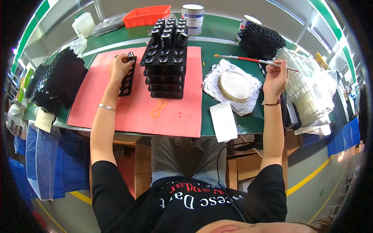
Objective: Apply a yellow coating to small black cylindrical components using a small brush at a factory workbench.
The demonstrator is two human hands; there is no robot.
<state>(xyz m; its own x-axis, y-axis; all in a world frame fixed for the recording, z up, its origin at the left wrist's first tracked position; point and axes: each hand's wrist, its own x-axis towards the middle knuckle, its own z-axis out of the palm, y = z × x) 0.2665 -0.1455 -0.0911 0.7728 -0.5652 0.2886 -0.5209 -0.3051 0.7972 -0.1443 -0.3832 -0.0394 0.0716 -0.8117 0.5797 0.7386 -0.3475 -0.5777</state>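
My left hand [121, 68] is closed at the far end of a narrow black tray with round holes [126, 86]. Its fingertips pinch a small black cylindrical part with a shiny top [131, 56]. In my right hand [276, 79] is a thin paintbrush [248, 59] with a red and silver handle, its tip pointing left. Left of that hand, a round, pale shallow dish [235, 86] sits on a crumpled white cloth [211, 76]. Between my hands stands a stack of black trays [165, 83], topped with several black cylinders with shiny tops [166, 39].
Under the trays lies a pink mat [151, 124] with a yellow rubber band [158, 108] on it. Black tray stacks [62, 79] flank the table. A red bin [147, 16] and a white can [192, 19] stand behind. A white paper [223, 122] overhangs the front edge.
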